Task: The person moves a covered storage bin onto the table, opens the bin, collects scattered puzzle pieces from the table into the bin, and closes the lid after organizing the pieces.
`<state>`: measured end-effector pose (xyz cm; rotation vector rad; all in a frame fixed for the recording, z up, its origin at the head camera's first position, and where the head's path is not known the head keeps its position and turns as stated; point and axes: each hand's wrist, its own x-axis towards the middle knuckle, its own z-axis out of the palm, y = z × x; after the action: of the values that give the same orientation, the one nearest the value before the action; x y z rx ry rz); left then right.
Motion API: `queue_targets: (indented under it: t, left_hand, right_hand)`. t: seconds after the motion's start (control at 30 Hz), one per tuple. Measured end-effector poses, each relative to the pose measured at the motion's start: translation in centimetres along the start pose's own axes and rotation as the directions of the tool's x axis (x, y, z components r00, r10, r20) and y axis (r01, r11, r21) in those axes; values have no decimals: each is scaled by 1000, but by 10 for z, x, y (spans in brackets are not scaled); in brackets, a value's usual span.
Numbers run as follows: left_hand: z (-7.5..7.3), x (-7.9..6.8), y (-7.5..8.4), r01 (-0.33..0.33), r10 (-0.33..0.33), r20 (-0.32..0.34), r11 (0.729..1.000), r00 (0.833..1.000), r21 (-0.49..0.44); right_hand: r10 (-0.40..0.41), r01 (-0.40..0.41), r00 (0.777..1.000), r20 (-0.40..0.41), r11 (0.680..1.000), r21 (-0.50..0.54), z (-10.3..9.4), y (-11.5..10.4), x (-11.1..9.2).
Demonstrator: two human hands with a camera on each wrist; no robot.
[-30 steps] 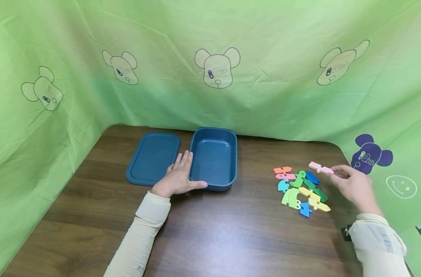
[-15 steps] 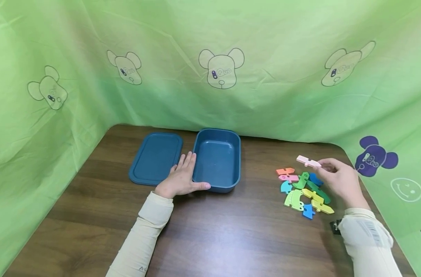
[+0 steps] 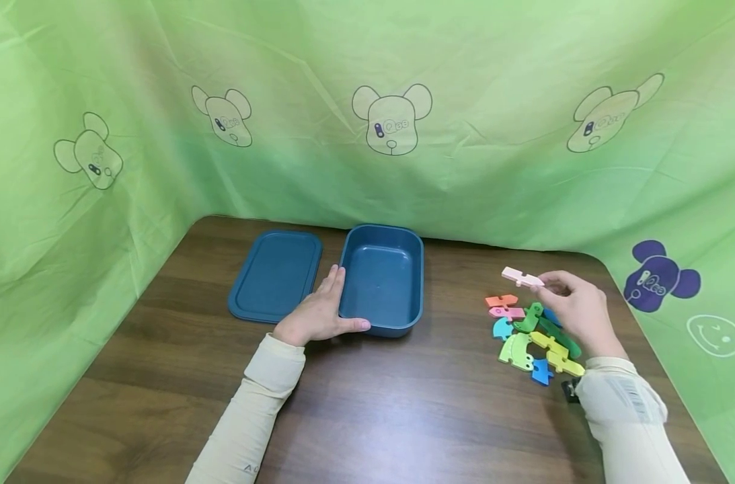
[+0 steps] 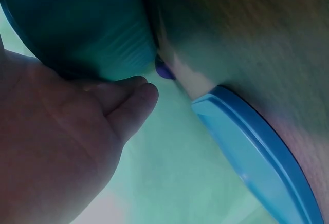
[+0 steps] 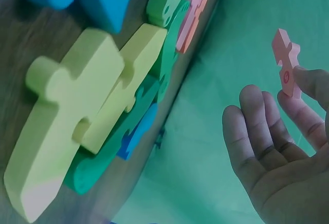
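Pale pink piece [image 3: 518, 275] pinched by right hand [image 3: 579, 309], tip partly hidden, left hand [image 3: 320, 313] spread against blue box [image 3: 382, 286]

Green curtain [image 3: 294, 181], 5 mouse-head prints [image 3: 392, 128]; brown wood-grain table [image 3: 137, 390], pale glare [image 3: 397, 437].

Free table [image 3: 454, 306] is stretching between the pieces [image 3: 515, 352] and the box [image 3: 379, 289]; my left hand [image 3: 320, 310] is blocking the near gap between box and lid [image 3: 276, 275], and the curtain [image 3: 294, 171] is walling off the back.

Puzzle pieces [image 3: 551, 345] common to high, downward head view and close right-wrist view
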<state>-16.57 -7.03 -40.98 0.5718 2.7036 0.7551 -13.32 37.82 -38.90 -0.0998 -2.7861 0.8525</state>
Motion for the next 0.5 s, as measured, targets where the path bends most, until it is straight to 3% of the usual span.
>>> queue_targets:
  t: [0.23,0.5]
  left_hand:
    - [0,-1,-1,42,-40,37,998,999,-37]
    - [2,-1,-3,28,-24,39,996,999,-88]
  right_hand:
    - [-28,28,999,-27,1000,-14,3,-8,2]
    - [-54,54,998,-23,998,-20,4,-19,3]
